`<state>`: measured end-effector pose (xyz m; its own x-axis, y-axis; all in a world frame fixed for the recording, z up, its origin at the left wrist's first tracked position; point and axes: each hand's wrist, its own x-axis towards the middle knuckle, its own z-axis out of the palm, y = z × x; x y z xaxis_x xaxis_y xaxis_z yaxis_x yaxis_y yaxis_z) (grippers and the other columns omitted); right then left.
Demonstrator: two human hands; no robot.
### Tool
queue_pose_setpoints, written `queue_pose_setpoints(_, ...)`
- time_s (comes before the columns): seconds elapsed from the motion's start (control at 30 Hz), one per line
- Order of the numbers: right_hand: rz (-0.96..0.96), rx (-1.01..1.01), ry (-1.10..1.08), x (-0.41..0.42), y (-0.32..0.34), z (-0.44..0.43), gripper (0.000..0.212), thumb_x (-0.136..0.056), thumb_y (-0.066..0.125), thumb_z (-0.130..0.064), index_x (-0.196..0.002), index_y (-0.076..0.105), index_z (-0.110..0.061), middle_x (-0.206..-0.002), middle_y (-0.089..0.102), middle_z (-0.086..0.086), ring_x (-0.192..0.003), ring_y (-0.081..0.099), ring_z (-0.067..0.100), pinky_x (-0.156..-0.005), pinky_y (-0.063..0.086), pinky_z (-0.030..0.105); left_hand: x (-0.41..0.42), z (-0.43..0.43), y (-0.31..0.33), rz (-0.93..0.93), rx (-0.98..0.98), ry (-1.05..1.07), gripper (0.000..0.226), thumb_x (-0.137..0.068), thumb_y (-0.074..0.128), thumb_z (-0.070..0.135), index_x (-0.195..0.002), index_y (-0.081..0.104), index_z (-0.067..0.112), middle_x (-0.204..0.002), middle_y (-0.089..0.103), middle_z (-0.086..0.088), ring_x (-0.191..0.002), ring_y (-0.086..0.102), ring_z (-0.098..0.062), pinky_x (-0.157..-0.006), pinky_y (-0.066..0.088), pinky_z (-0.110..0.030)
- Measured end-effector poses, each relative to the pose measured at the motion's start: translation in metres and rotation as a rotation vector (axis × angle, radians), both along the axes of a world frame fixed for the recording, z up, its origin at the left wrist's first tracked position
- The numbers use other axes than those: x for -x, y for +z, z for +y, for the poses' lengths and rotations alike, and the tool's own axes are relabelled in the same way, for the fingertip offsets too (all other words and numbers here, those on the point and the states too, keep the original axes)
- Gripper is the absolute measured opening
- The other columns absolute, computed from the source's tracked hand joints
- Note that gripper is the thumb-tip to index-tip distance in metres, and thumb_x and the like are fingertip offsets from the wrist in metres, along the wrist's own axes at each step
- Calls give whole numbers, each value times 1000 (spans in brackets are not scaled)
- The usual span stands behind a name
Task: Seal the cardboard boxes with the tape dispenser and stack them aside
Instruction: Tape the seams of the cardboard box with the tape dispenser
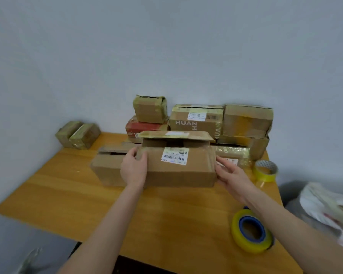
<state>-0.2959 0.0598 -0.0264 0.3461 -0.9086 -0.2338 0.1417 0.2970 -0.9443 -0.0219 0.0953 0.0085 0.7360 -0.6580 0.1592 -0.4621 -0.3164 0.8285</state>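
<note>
A brown cardboard box (178,171) with a white barcode label stands in the middle of the wooden table (67,194), its far top flap raised and its top open. My left hand (134,167) grips its left end, thumb over the top edge. My right hand (231,175) lies against its right end with fingers nearly straight. A second box (107,167) with a gap between its flaps sits just left of it, touching. A yellow tape roll on a blue core (251,232) lies flat near my right forearm. Another yellow tape roll (265,171) stands at the right table edge.
Several taped boxes are stacked against the wall behind, among them a red one (145,127) and one printed HUAN (194,121). Two small taped boxes (77,134) sit at the table's far left corner. A white plastic bag (329,210) lies off the table's right side.
</note>
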Motion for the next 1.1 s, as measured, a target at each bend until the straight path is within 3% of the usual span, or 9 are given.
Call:
queue_pose_setpoints(0.13,19,-109,-107,18,-33,27,42,-98,52,-10,-135,54,-29,-127,65,-3,-109,64,10,-86,55,26,19,17,-40,44,-84,-55,46,-92,61,35,-134,55,19,-130,60,-2,-115,56,-20,-85,44,-29)
queue_pose_setpoints(0.3,457,-123,-111,11,-70,50,67,-94,62,-10,-152,30,-19,-141,52,12,-120,57,27,-92,54,44,20,31,-97,167,-224,-195,47,-93,60,26,-138,51,13,-135,56,-7,-120,53,-23,-97,44,-35)
queue_pose_setpoints(0.43,982,21,38,-8,-82,53,72,-93,62,-22,-152,22,-9,-95,71,15,-72,65,25,-61,56,39,16,38,-130,155,-357,-274,57,-92,62,16,-145,40,15,-139,52,-9,-125,51,-26,-100,44,-37)
queue_pose_setpoints(0.5,1092,54,92,-13,-87,51,91,-91,65,-27,-155,0,-22,-78,66,10,-58,59,22,-44,48,32,12,38,-137,112,-372,-331,70,-88,66,12,-149,32,19,-138,53,-9,-123,51,-25,-98,45,-37)
queue_pose_setpoints(0.6,1215,125,136,-15,-88,43,113,-83,74,-37,-151,-16,-36,-116,56,13,-80,63,27,-60,53,34,1,31,-138,-34,-420,-438,92,-83,73,18,-153,15,28,-142,43,-11,-121,51,-24,-95,46,-37)
queue_pose_setpoints(0.67,1265,175,165,-16,-85,35,119,-79,77,-39,-150,-18,-42,-147,27,14,-101,61,34,-74,55,37,-7,25,-136,-163,-465,-499,108,-77,78,25,-153,1,31,-149,27,-13,-121,50,-26,-94,47,-37)
queue_pose_setpoints(0.77,1327,198,326,-15,-83,27,109,-81,71,-49,-152,-12,-41,-161,-4,11,-130,46,39,-96,49,42,-15,15,-133,-251,-506,-564,119,-72,82,31,-152,-7,33,-159,3,-8,-136,36,-30,-101,43,-42)
queue_pose_setpoints(0.93,1336,188,360,-21,-93,29,90,-89,58,-56,-156,5,-27,-160,15,10,-133,43,33,-102,45,40,-17,8,-142,-293,-640,-806,82,-90,64,35,-153,12,28,-162,4,0,-146,20,-22,-113,28,-37)
queue_pose_setpoints(1.1,1358,114,297,-12,-94,30,88,-90,58,-54,-155,7,-25,-156,20,10,-130,44,33,-100,46,42,-6,9,-145,-268,-660,-903,97,-82,69,48,-154,8,28,-162,-6,3,-147,13,-21,-115,26,-39)
